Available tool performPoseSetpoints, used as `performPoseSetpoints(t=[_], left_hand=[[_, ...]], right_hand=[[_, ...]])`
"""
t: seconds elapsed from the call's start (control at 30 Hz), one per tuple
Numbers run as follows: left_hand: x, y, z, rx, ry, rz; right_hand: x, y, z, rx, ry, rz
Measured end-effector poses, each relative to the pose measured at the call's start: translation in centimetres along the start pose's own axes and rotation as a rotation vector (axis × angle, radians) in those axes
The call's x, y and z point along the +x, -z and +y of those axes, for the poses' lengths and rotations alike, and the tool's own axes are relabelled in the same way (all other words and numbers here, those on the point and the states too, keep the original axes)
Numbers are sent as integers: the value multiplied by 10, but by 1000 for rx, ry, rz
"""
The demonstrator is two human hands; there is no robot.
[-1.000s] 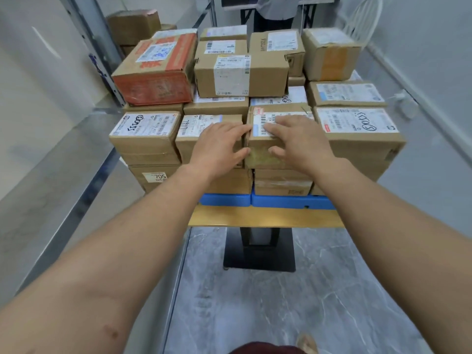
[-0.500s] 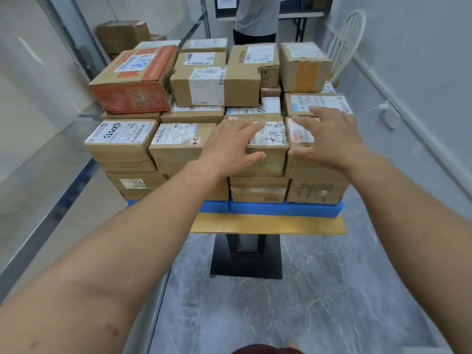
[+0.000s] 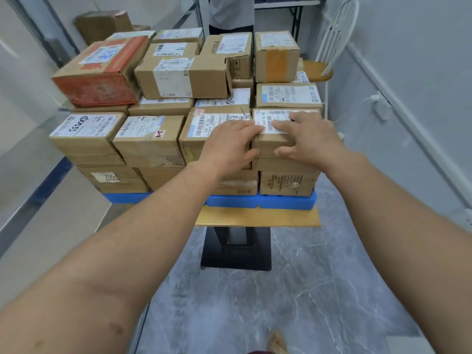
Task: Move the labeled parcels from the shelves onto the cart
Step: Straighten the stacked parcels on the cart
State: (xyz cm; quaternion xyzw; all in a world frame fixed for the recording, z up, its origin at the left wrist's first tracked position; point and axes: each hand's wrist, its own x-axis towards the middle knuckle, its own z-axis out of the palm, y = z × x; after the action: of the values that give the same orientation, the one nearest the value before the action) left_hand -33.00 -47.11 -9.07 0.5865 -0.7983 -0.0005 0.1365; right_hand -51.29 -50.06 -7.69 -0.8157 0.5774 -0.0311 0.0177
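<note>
While your left hand [image 3: 229, 146] and right hand [image 3: 307, 141] lie flat, gripping nothing, on a labeled brown cardboard parcel [image 3: 270, 117] atop the blue-decked cart [image 3: 281, 201], loading looks nearly done — one plain brown box [image 3: 102, 24] seemingly left shelved.

Your right hand [image 3: 309, 141] has left the middle front parcel [image 3: 201, 129] and now lies on the end parcel [image 3: 267, 148], right of the frame's centre. Its fingers are spread across the label [image 3: 272, 121], thumb on the front face. Your left hand [image 3: 227, 146] has slid rightward too, fingertips now reaching that parcel's left top edge.
</note>
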Motion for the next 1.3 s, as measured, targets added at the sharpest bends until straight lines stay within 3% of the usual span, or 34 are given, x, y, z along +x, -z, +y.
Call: performPoseSetpoints(t=[0.1,0.2,0.27,0.37,0.47,0.67,0.9,1.3], left_hand=[[-10,-3,9,-49,43,84],[-32,-10,18,-161,59,302],[-50,-19,23,-213,65,354],[-76,-36,27,-316,102,295],[-96,-56,34,-456,206,103],[-95,-87,53,-632,415,-87],[-73,-122,72,-870,670,-52],[-50,-144,84,-1110,775,116]], right_hand=[[-8,2,2,45,-11,46],[-26,2,4,112,-64,188],[-40,-1,4,140,-107,292],[-61,-13,4,186,-191,429],[-86,-38,9,188,-286,473],[-106,-78,20,250,-360,236],[-78,-116,37,483,-395,49],[-60,-145,55,880,-287,111]])
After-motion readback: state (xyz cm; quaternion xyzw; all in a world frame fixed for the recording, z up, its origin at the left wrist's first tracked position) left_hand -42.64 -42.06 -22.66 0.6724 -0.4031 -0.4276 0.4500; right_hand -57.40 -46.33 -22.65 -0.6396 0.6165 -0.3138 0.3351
